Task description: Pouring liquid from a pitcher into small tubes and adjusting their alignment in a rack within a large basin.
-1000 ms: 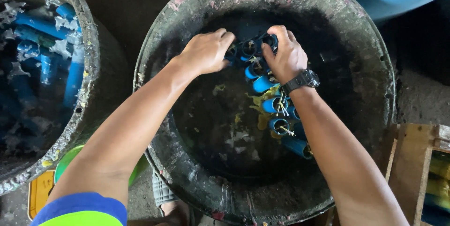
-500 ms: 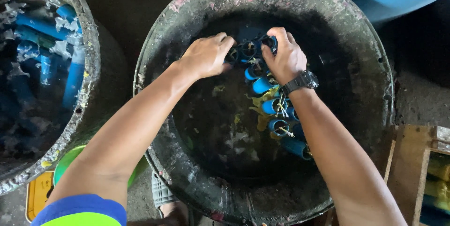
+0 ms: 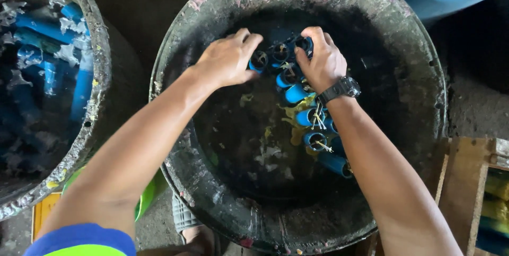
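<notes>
Both my hands are down inside the big black tub [image 3: 424, 65], w/ the cluster of blue tubes [image 3: 297, 94] between them. My left hand [image 3: 228, 59] sits at approx 10 o'clock of the tub's hollow, fingers bent over the outermost blue tube [image 3: 258, 61] at the cluster's left end; fingertips touch its rim, but I can't tell if that's a real clench or just a rest, as the palm side is hidden. My right hand [image 3: 323, 62] is at approx 12 o'clock, curled over the top tubes, knuckles up, black wristwatch [image 3: 339, 90] on the wrist; it looks closed round the upper end of the cluster. The rest of the tubes run from my right hand toward 4 o'clock, lying along the inside of my right forearm, open ends up w/ pale wicks [image 3: 318, 119] poking out and yellowish wax bits [image 3: 268, 131] on the tub floor beside them. A second tub [image 3: 93, 75] at 9 o'clock holds more blue tubes in dark liquid. Wooden crate [image 3: 466, 181] at approx 4 o'clock, outside the rim.
</notes>
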